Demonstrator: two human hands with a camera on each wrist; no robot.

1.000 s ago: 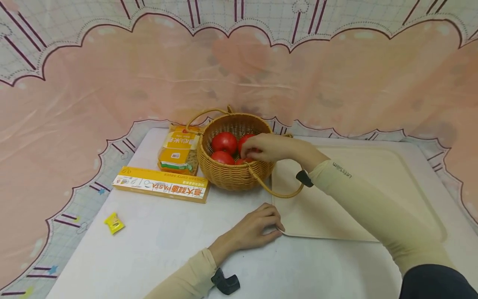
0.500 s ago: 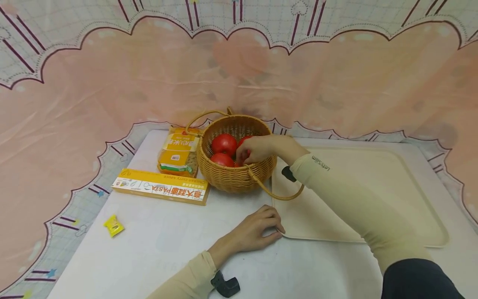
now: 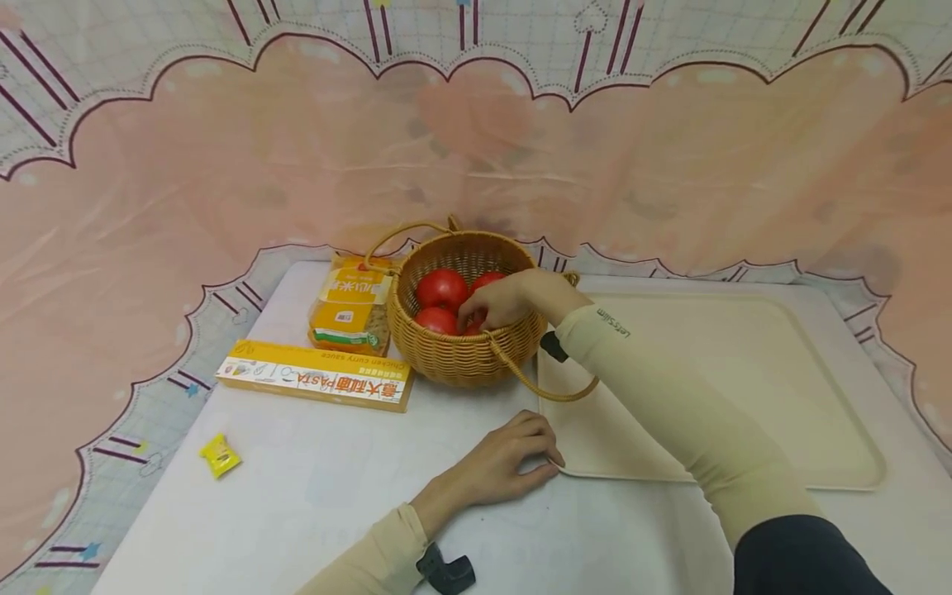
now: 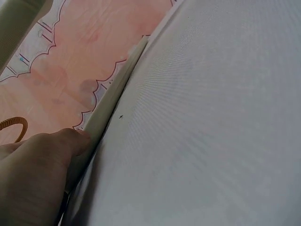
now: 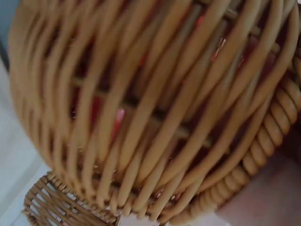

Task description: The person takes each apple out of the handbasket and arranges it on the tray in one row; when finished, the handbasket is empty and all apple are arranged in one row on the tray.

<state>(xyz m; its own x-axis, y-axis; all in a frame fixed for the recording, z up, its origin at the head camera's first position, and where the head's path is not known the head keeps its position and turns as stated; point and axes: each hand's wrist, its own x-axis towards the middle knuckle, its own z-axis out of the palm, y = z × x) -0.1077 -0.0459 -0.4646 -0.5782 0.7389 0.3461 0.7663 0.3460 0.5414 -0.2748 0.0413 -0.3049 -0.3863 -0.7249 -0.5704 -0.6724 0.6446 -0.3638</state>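
My right hand [image 3: 500,302] reaches over the rim of a round wicker basket [image 3: 464,359], its curled fingers down among several round red fruits [image 3: 442,289]. Its fingertips are hidden, and I cannot tell whether they grip a fruit. Seen close in the right wrist view, the basket's woven side [image 5: 155,108] shows red through its gaps, with a blurred part of the hand [image 5: 263,193] at the rim. My left hand [image 3: 506,463] lies low on the table, with curled fingers and thumb at the near left corner of a cream tray [image 3: 706,388], gripping its edge.
Left of the basket stand a yellow bag of grain [image 3: 349,306] and a long pasta box [image 3: 312,376]. A small yellow wrapped packet [image 3: 220,456] lies on the white table [image 3: 335,487]. One basket handle [image 3: 554,395] droops over the tray; a patterned cloth [image 3: 297,165] hangs behind.
My right hand has shifted slightly left and lower into the basket, its forearm swinging left too. My left hand stays at the tray corner.
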